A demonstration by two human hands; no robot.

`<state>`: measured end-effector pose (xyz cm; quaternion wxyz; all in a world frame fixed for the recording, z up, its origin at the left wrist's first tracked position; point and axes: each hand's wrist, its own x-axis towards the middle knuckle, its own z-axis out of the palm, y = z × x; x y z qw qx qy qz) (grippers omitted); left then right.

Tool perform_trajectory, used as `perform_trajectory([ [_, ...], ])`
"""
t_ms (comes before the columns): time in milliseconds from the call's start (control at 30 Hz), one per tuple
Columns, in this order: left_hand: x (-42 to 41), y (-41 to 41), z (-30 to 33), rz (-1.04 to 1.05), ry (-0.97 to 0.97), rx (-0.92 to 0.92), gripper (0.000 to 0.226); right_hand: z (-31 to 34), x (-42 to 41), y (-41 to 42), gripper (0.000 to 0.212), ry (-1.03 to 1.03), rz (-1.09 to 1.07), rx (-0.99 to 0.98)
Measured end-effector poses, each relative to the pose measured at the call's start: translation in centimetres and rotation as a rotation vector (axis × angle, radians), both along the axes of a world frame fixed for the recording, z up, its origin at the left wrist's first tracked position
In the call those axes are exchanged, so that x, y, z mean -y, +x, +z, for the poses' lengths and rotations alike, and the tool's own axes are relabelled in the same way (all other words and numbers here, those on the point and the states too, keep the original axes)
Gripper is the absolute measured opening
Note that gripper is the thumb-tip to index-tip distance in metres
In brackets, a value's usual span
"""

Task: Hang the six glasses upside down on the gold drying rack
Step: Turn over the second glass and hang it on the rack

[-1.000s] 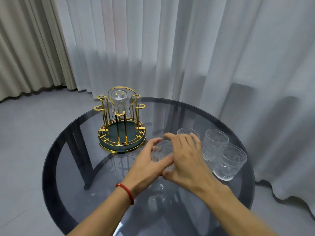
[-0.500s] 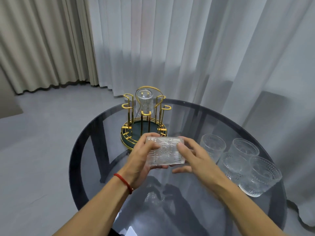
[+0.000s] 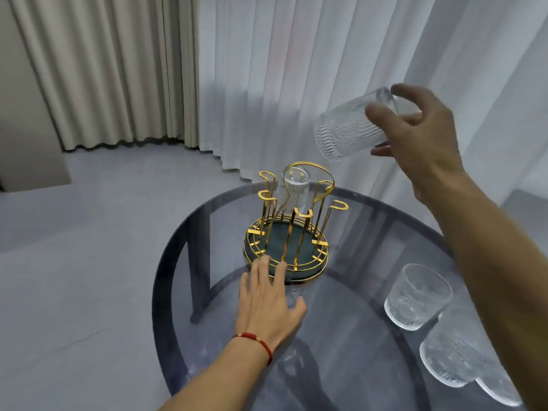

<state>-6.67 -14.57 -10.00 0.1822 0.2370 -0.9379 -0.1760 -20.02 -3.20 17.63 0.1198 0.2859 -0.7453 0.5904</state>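
The gold drying rack (image 3: 287, 253) with a dark green base stands on the round glass table. One ribbed glass (image 3: 295, 188) hangs upside down on a far prong. My right hand (image 3: 415, 134) holds a patterned glass (image 3: 347, 130) tilted, mouth down-left, high above and to the right of the rack. My left hand (image 3: 268, 298) lies spread flat on the table, fingertips touching the rack's front rim. An upright glass (image 3: 418, 296) stands at the right, with a second glass (image 3: 450, 360) and part of a third (image 3: 501, 391) nearer me, partly hidden by my right forearm.
The dark glass table (image 3: 207, 221) has its edge close to the rack's left and back. White sheer curtains (image 3: 296, 69) hang just behind the table; beige curtains (image 3: 98, 69) hang to the left. Grey floor lies to the left.
Both hands held the glass low over the table before. Now my right hand has lifted it high to the right alone, and my left hand has dropped to the rack's rim.
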Motion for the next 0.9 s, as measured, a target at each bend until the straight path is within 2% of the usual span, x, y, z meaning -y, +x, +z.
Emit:
perform_trajectory([
  [133,0.2,0.1,0.1,-0.010,-0.008,0.011,0.069,1.9,7.5,-2.2,0.076,0.205,0.050,0.009],
  [333,0.1,-0.1,-0.2,0.013,-0.024,-0.011,0.066,1.2,13.7,-2.5,0.058,0.578,0.123,-0.025],
  [600,0.3,-0.5,-0.6,0.026,-0.015,-0.034,0.067,-1.3,16.6,-4.2,0.065,0.801,0.098,-0.023],
  [900,0.2,-0.7,-0.8,0.038,-0.022,-0.044,0.068,-3.9,17.7,-4.6,0.066,1.085,0.253,-0.148],
])
